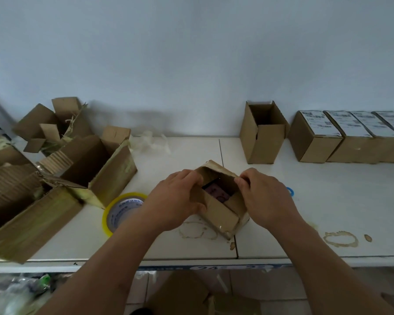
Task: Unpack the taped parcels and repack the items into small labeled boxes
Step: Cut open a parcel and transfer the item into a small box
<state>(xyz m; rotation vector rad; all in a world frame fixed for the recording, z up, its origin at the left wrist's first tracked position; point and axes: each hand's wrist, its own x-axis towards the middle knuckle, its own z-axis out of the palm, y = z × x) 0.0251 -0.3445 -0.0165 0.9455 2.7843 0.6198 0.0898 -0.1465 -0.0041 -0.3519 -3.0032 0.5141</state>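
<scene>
A small cardboard box sits at the middle of the white table, its top flaps partly open. Inside it shows a dark item with a pinkish face. My left hand grips the box's left flap and side, fingers curled over the edge. My right hand pinches the right flap at its upper edge. An empty upright small box stands at the back right. Beside it runs a row of closed boxes with white labels.
Several opened, torn parcels with yellowish tape crowd the left side. A roll of yellow tape lies next to my left wrist. Crumpled clear plastic lies by the wall. A blue ring peeks out behind my right hand. Brown ring stains mark the tabletop.
</scene>
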